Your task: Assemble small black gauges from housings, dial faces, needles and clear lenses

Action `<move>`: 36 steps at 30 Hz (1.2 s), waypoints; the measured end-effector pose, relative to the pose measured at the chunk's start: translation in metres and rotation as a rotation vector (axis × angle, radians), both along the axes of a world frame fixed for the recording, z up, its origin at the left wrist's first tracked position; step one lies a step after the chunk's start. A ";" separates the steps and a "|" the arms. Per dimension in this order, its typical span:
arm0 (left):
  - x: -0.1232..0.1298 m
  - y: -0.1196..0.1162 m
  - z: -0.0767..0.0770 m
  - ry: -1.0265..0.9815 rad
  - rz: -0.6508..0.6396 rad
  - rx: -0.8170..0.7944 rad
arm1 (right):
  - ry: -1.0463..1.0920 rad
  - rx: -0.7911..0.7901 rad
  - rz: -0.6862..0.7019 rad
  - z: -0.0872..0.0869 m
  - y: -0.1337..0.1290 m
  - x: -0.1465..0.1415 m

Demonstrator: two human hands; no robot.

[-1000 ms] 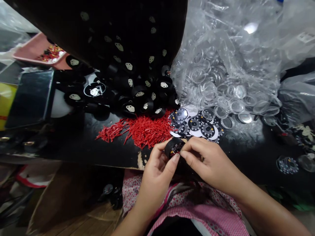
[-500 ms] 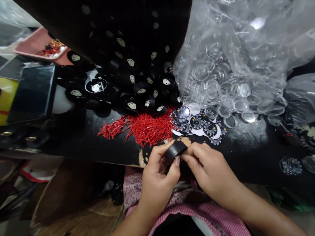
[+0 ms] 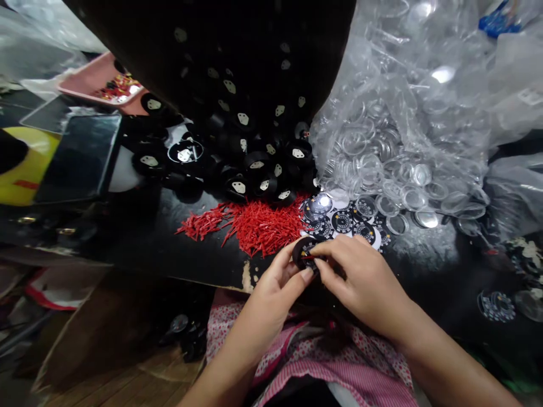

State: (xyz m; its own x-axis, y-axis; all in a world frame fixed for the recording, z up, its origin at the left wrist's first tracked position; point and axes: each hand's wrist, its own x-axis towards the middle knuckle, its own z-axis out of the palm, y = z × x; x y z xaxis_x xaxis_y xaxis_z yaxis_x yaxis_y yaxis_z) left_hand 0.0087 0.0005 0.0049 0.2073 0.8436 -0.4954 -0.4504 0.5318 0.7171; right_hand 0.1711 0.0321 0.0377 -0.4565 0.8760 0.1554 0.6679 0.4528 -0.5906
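My left hand (image 3: 282,277) is closed round the side of a black round gauge housing (image 3: 298,249), just above the table's front edge. The housing is tilted so its open face shows, with a printed dial inside it. The thumb and forefinger of my right hand (image 3: 356,277) are pinched at that face. A thin red pointer (image 3: 308,258) shows at their tips, lying across the dial; its other end is hidden by the fingers. Just beyond my hands are a heap of red pointers (image 3: 267,226) and a pile of black-and-white dial cards (image 3: 341,221).
Black housings (image 3: 257,164) fill the back, spilling below a large dark container (image 3: 254,39). Clear round lenses (image 3: 413,198) spill from a plastic bag (image 3: 428,102) at right. A phone-like dark slab (image 3: 78,158) and pink tray (image 3: 87,79) stand left.
The housing has turned in my left hand, so its face and dial now show instead of its side. My right fingers have moved over the face. The view has shifted slightly.
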 end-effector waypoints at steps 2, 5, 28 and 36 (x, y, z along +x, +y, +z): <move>-0.001 0.000 0.000 0.050 0.010 0.009 | -0.123 0.064 0.055 -0.003 0.004 -0.003; 0.000 -0.001 0.001 0.162 0.027 -0.039 | -0.251 0.088 0.083 -0.004 0.006 -0.008; 0.015 0.007 -0.012 -0.169 0.073 -0.059 | -0.173 -0.060 -0.307 -0.010 0.043 0.058; 0.015 0.005 -0.005 -0.210 0.114 -0.065 | -0.053 0.064 0.057 -0.001 -0.002 0.005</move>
